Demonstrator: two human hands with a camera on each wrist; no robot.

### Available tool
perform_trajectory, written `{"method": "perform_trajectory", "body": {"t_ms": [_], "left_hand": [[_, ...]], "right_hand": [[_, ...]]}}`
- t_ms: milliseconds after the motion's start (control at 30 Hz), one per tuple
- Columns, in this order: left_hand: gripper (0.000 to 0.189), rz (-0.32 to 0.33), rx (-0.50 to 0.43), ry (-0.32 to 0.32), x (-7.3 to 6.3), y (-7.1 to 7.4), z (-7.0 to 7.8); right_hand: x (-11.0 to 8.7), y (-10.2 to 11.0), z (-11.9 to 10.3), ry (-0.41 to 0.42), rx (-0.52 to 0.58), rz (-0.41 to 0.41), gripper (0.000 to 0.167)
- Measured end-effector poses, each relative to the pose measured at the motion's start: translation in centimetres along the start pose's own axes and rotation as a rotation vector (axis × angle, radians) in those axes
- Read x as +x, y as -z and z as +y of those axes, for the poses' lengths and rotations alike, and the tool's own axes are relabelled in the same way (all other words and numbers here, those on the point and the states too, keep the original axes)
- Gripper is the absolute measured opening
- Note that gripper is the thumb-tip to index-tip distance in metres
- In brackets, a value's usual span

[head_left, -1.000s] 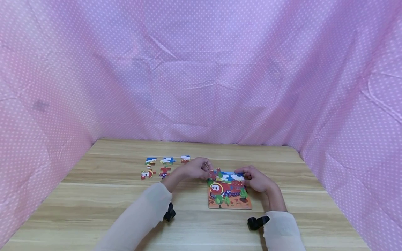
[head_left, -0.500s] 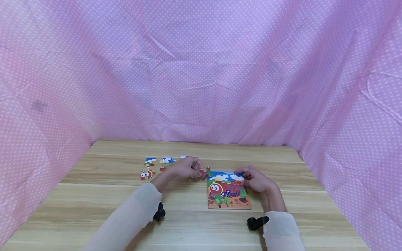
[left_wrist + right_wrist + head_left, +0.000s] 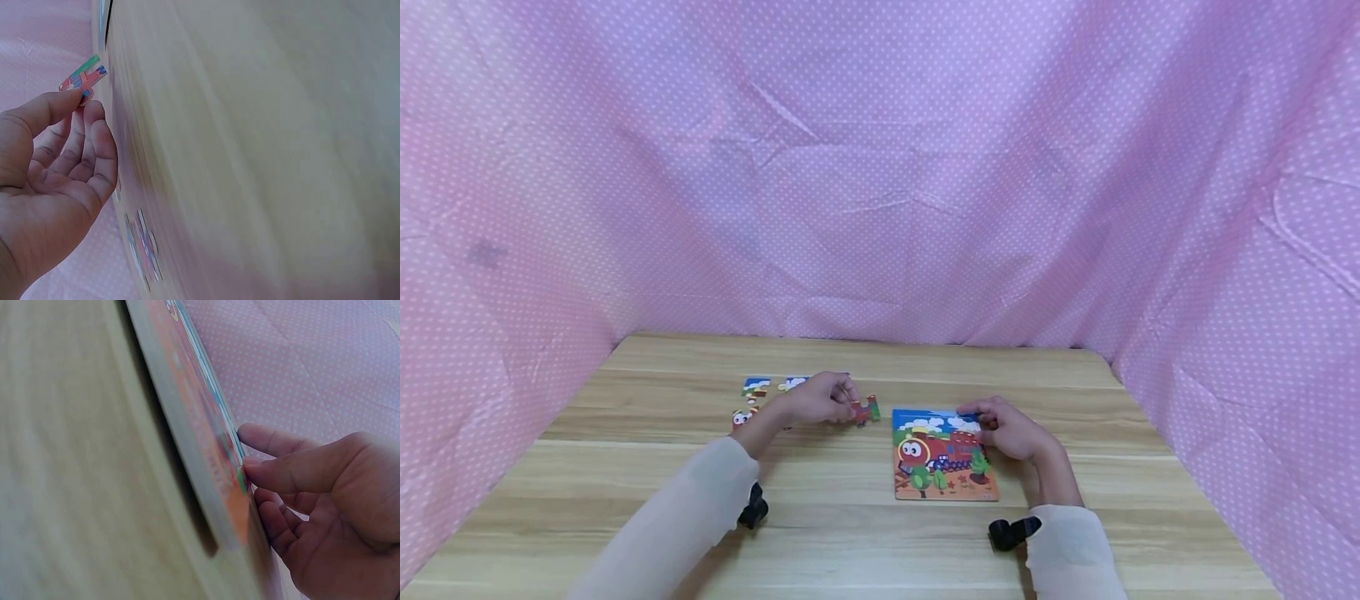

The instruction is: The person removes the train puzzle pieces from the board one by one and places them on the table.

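Between thumb and fingertips, my left hand (image 3: 822, 398) pinches a red-and-green jigsaw piece (image 3: 867, 410) over the table. That same piece (image 3: 86, 79) stands up from the fingertips in the left wrist view. To its right lies a square puzzle board (image 3: 942, 458) with a cartoon train, trees and a blue sky. My right hand (image 3: 1013, 430) holds the board at its upper right corner, the index finger along the top edge. In the right wrist view, the thumb (image 3: 262, 472) is on the board's edge.
Several loose jigsaw pieces lie on the wooden table (image 3: 865, 550) at the left, such as a cloud piece (image 3: 756, 386) and an eyed piece (image 3: 742, 417); the left hand partly hides the group. Pink dotted cloth (image 3: 880, 208) hangs behind and along both sides.
My left hand has moved left with the jigsaw piece, from the board's upper left corner towards the loose pieces. The right hand and the board stay in place.
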State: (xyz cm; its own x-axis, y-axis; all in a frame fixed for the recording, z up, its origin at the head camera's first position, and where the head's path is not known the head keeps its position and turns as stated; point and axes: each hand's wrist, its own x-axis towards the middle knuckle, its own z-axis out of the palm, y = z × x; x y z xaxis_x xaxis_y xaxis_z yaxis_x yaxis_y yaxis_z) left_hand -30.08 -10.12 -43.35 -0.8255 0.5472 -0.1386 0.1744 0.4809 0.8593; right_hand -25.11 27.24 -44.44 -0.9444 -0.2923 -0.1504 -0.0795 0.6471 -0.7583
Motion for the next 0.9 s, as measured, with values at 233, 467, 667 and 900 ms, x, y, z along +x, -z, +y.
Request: {"method": "perform_trajectory", "body": {"t_ms": [233, 467, 667, 900], "left_hand": [[0.016, 0.008, -0.007, 0.027, -0.9, 1.0, -0.8], [0.014, -0.012, 0.004, 0.018, -1.7, 2.1, -1.4], [0.017, -0.031, 0.029, 0.028, -2.5, 2.8, -1.3], [0.022, -0.004, 0.061, 0.043, -2.7, 3.0, -1.1]], "right_hand": [[0.0, 0.1, -0.1, 0.005, 0.007, 0.0, 0.043], [0.0, 0.1, 0.0, 0.013, -0.003, -0.002, 0.043], [-0.2, 0.1, -0.2, 0.015, -0.001, -0.003, 0.043], [-0.3, 0.0, -0.2, 0.003, 0.01, 0.002, 0.043]]}}
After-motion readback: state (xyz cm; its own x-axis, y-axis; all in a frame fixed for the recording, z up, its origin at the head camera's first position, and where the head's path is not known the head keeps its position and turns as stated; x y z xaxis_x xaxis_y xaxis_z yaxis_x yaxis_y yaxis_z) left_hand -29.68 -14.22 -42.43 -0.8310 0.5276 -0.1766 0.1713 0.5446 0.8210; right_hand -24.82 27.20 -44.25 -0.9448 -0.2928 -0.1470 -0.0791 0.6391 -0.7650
